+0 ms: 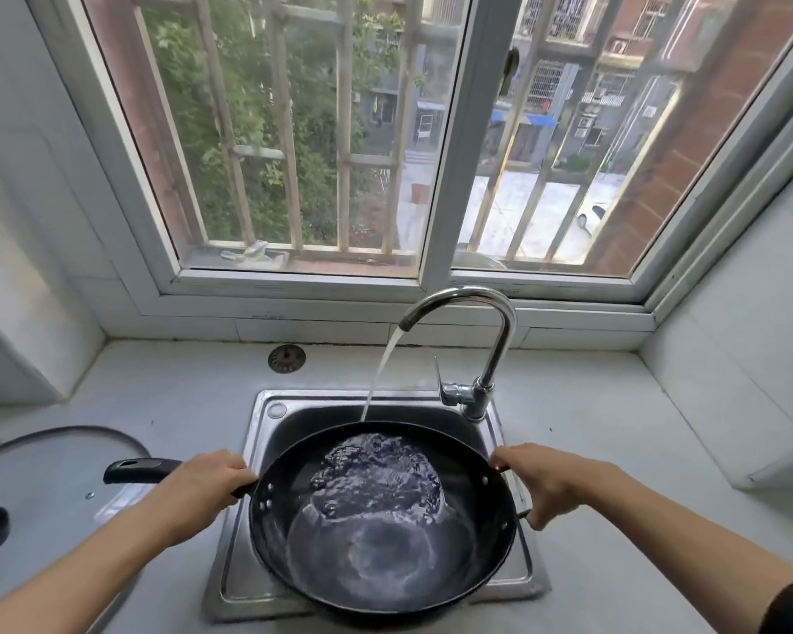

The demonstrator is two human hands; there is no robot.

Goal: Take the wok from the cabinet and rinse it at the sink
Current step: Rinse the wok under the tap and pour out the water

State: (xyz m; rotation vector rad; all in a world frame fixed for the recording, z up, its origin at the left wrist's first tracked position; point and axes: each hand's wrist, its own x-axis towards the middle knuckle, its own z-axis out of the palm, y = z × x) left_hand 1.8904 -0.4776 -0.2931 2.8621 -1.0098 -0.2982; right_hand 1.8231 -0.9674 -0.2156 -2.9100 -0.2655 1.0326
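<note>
The wok (385, 523) is gripped by both hands, left hand (202, 485) on the long handle (140, 469), right hand (539, 480) at the far rim, and filled over the sink (266, 432) from the running tap (477, 340). The rinsing step is judged underway; swirling and tipping out is called for next.

Wok (385, 542) (both hands) under tap (472, 322)

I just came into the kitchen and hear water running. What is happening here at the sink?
A person is rinsing a black wok over the sink. The left hand grips its long handle, and the right hand holds the small handle on the opposite rim. The tap is running, and water is pooling and bubbling inside the wok. A glass lid lies on the counter to the left.
</note>
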